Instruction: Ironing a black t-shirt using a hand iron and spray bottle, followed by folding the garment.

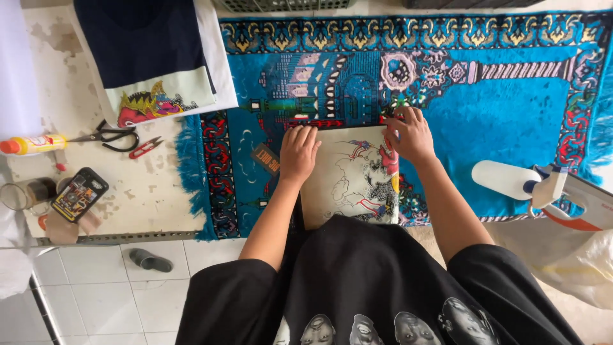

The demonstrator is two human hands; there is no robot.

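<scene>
Seen from above, a person in a black printed shirt stands at a table spread with a bright blue patterned rug [511, 115]. Lying on the rug right in front of them is a cream sheet [348, 179] printed with a colourful drawing.

Their left hand [298, 153] rests flat on the sheet's upper left corner, fingers straight and together, gripping nothing. Their right hand [408, 134] sits at the sheet's upper right corner, fingers curled down onto the edge; whether they actually pinch it cannot be told.

A small dark tag [265, 158] lies on the rug just beside the left hand.

To the left, on the worn white tabletop, lie black-handled scissors [107, 136], small red snips [145, 147] and a yellow bottle with a red cap [32, 144]. Nearer the table edge a phone in a patterned case [79, 193] sits beside a glass jar [27, 192].

At the upper left is a folded garment [153, 54], dark navy and white, with a colourful creature print.

On the right, a white spray bottle [511, 180] lies on its side at the rug's edge, next to a white and orange clothes iron [584, 203].
</scene>
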